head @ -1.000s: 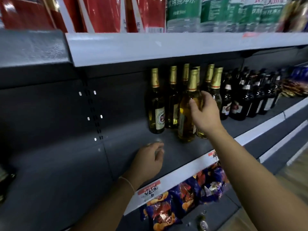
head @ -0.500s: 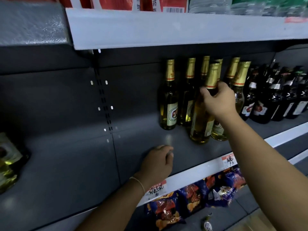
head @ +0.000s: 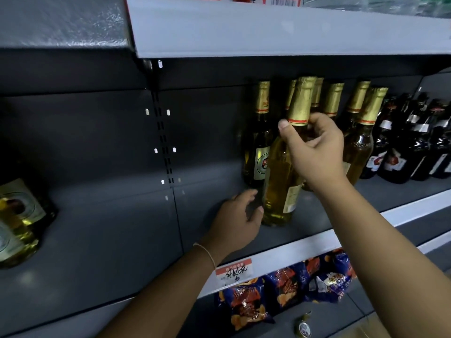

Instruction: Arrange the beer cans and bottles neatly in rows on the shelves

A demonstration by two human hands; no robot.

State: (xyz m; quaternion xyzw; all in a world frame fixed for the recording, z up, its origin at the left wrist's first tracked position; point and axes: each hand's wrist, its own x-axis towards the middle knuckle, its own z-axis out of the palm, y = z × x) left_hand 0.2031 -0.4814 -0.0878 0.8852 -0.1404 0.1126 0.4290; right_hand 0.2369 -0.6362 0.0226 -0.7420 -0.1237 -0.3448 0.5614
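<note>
Glass bottle (head: pixel 280 181), gold foil neck, pinched by right hand (head: pixel 314 152)

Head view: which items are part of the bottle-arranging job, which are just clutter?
In the job:
- front gold-foil bottle, neck held by right hand
- left hand at its base
- other gold-foil bottles behind
- dark bottles to the right
- shelf

Lying about:
- snack bags on the lower shelf
- price tag
- yellow-labelled bottles at far left

We see a dark grey metal shelf (head: pixel 117 240) carrying gold-foiled amber glass bottles (head: pixel 258 142) centre, dark glass bottles (head: pixel 400 152) far right.
</note>
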